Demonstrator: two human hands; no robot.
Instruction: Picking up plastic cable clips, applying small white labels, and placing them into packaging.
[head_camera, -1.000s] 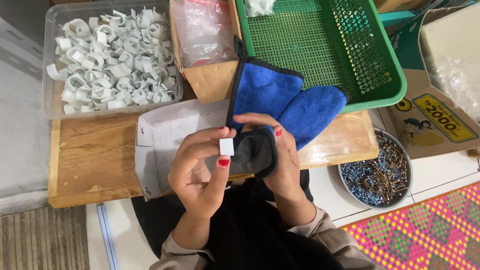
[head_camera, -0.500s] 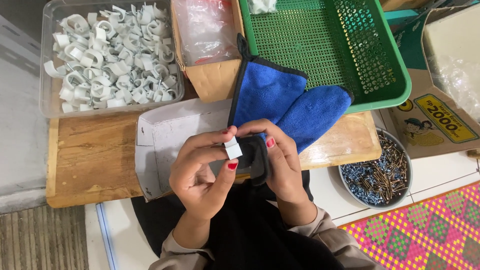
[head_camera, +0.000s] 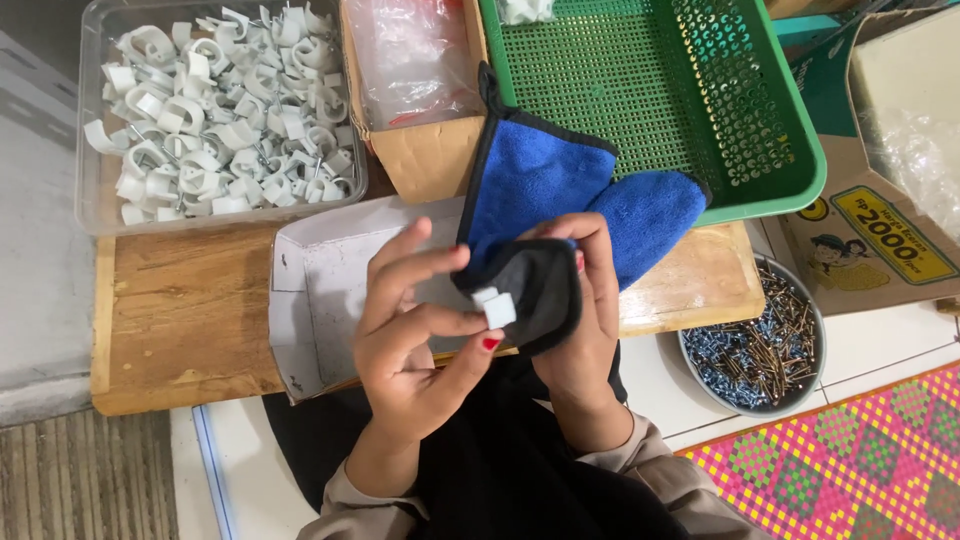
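Note:
My left hand (head_camera: 420, 340) pinches a small white plastic cable clip (head_camera: 493, 308) between thumb and fingertips. The clip rests against a blue cloth with a grey-black underside (head_camera: 540, 220). My right hand (head_camera: 585, 330) holds that cloth from below, fingers wrapped around its folded dark part. Both hands are over the near edge of a wooden board (head_camera: 180, 310), above my lap. The blue end of the cloth lies up toward a green basket (head_camera: 640, 90).
A clear plastic tub (head_camera: 95, 130) at far left holds several white cable clips. A flattened white carton (head_camera: 320, 290) lies on the board. A cardboard box with a plastic bag (head_camera: 415, 80) stands behind. A metal bowl of nails (head_camera: 755, 345) sits at right.
My left hand has carried the white clip to the right, from its own fingertips' side onto the dark part of the cloth. The cloth has shifted slightly.

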